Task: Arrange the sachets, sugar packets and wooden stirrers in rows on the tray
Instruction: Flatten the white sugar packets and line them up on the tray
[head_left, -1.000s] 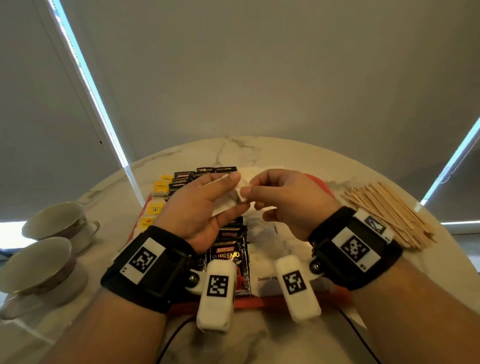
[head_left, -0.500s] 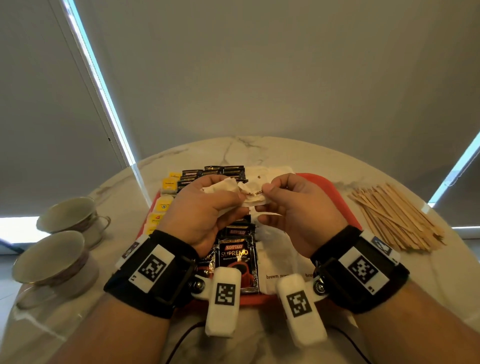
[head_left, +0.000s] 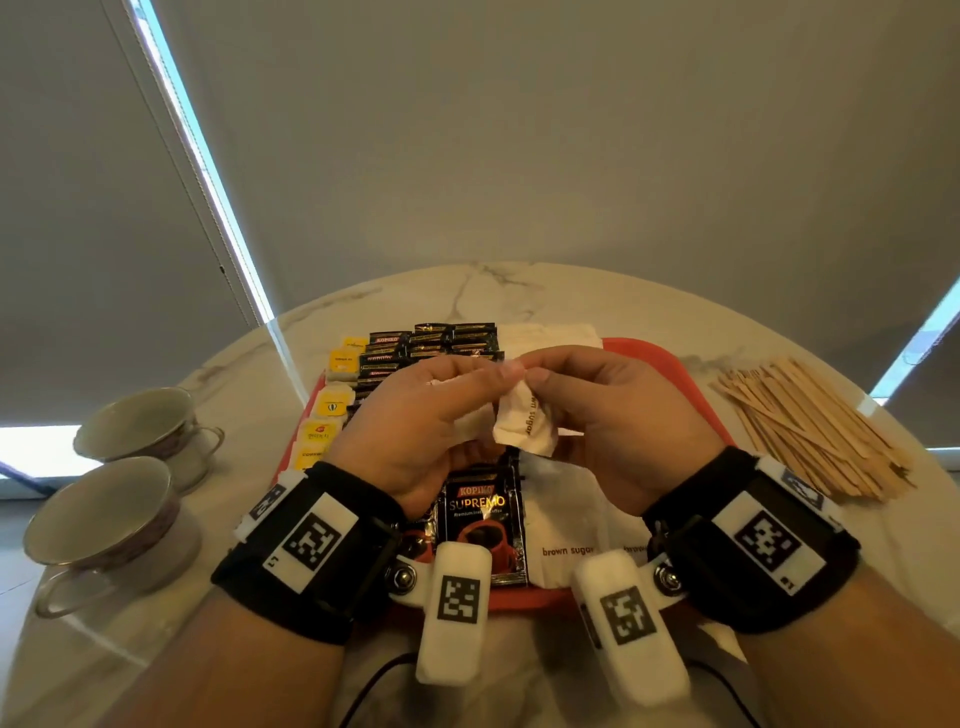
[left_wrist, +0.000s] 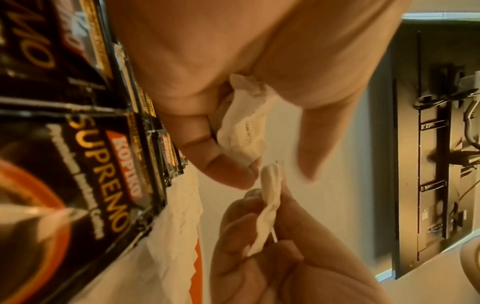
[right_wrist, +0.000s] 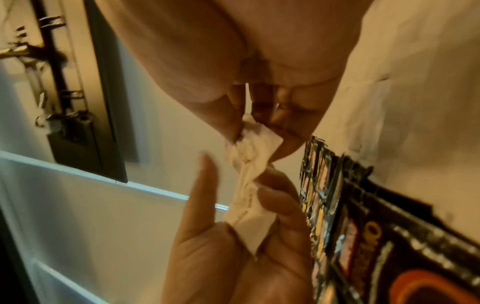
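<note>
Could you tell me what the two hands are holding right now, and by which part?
Both hold white brown sugar packets: the right hand pinches one by its top edge, and the left hand grips more in its fingers.

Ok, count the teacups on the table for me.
2. Both stand on the marble table, left of the red tray: one teacup farther back, the other teacup nearer the person. More may sit outside the view.

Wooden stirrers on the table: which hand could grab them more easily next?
Probably the right hand: the wooden stirrers lie right of the red tray, beside that wrist. The left hand sits across the tray. Both hold brown sugar packets.
</note>
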